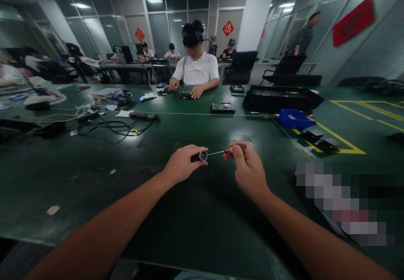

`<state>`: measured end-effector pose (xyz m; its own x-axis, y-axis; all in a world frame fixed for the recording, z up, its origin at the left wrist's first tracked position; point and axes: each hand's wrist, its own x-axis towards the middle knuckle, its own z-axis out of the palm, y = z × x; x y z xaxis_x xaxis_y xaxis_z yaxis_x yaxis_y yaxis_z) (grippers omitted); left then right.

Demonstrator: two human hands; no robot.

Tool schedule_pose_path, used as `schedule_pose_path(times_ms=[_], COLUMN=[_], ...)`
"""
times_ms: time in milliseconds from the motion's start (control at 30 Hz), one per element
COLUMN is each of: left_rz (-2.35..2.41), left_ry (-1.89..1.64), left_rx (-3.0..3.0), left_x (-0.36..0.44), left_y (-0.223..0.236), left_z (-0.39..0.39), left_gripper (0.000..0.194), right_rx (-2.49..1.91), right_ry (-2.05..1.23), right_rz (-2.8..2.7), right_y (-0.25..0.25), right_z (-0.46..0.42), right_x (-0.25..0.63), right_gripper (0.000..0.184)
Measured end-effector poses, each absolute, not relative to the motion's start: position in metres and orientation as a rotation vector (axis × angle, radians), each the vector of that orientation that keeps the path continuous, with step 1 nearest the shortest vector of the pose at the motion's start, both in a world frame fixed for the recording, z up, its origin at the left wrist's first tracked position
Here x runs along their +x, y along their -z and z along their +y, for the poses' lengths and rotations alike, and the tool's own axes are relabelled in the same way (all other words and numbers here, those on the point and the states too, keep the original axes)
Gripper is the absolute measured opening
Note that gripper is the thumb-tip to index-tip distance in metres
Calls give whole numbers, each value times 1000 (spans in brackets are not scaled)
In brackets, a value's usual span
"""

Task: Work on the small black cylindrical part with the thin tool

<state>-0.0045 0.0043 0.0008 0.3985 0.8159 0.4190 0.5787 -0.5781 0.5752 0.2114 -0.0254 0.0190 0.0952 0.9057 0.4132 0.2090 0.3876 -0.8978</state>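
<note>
Above the near middle of the green table, my left hand (184,161) is closed around a small black cylindrical part (196,157). Its round, silvery open end faces right, and I cannot make out its exact kind. My right hand (249,168) grips the handle of a screwdriver (217,152), fingers wrapped about it. The thin metal shaft points left, and its tip meets the cylinder's open end. Whether the tip sits inside or only touches the rim is too small to tell.
Across the green table (132,204) a person (197,67) handles a circuit board. Hard drives (222,108) lie ahead. A black tray (280,98) and blue bin (296,119) stand at right. An electric screwdriver (144,116) and black cables (110,129) lie at left.
</note>
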Motion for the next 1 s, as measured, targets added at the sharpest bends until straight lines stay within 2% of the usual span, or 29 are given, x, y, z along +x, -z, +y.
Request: schedule_pose_path(times_ms=[200, 367, 500, 633, 733, 1000], left_rz=[1215, 1214, 1220, 1216, 1228, 1137], left_ry=[-955, -968, -989, -947, -952, -973], left_rx=[2338, 2336, 2331, 2335, 2331, 2375], left_x=[-4, -5, -5, -4, -4, -4], left_y=[0, 2, 1, 1, 2, -1], left_z=[3, 4, 4, 4, 5, 5], left_gripper=[42, 40, 39, 39, 40, 42], right_rx=[-1121, -1279, -1161, -1038, -1052, -937], right_ry=[-607, -344, -345, -375, -518, -1169], right_rz=[-1541, -1728, -1824, -1933, -1777, -1017], right_y=[-23, -29, -31, -33, -30, -13], right_z=[-29, -32, -34, -39, -37, -9], right_x=[213, 217, 217, 217, 215, 216], right_gripper=[25, 34, 16, 17, 17, 26])
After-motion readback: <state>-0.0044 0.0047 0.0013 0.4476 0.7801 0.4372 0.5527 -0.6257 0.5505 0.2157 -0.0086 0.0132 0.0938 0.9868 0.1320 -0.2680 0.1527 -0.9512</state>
